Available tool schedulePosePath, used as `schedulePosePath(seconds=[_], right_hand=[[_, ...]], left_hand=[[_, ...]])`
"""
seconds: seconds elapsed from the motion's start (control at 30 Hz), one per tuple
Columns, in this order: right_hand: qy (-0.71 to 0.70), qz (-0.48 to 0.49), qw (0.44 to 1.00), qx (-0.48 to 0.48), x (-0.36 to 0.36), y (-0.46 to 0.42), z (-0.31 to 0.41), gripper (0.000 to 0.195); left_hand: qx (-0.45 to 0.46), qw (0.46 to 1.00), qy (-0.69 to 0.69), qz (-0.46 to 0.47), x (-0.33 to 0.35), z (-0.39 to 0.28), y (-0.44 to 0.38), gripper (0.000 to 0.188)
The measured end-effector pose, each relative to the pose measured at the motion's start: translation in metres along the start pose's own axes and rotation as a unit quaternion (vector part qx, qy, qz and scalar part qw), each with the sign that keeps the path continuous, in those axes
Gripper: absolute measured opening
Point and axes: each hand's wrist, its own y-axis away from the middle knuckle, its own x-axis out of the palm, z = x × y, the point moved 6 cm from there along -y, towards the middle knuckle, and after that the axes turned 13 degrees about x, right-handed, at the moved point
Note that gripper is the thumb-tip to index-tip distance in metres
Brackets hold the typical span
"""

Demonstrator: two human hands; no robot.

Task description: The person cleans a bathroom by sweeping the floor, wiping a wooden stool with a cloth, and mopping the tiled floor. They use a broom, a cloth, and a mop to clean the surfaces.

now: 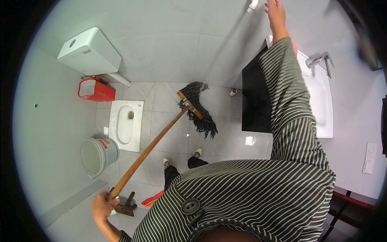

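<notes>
My left hand (102, 205) grips the top end of a mop's wooden handle (148, 151) at the lower left. The dark grey string mop head (199, 110), on a yellow clamp (190, 105), rests on the tiled floor near the back wall. My right hand (275, 13) is raised at the top, beside a white pipe end (253, 5); its fingers are partly cut off by the frame edge and nothing is plainly held. A thin pale streak like water runs from the pipe end down towards the mop head.
On the left are a squat toilet (126, 125), a white cistern (90, 51), a red bag (98, 90) and a plastic bucket (99, 155). A washbasin (322, 121) with a chrome tap (319, 60) is at right. A wooden stool (125, 208) is near my left hand.
</notes>
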Motion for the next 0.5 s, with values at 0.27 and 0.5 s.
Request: schedulePosePath(seconds=[0.27, 0.5], right_hand=[[0.22, 0.299, 0.865, 0.339, 0.053, 0.369, -0.219, 0.027], [0.268, 0.333, 0.832, 0.354, 0.067, 0.417, -0.245, 0.035]], left_hand=[[0.082, 0.962, -0.259, 0.025, 0.05, -0.035, 0.009, 0.039], [0.057, 0.964, -0.26, 0.002, 0.025, -0.053, 0.025, 0.038]])
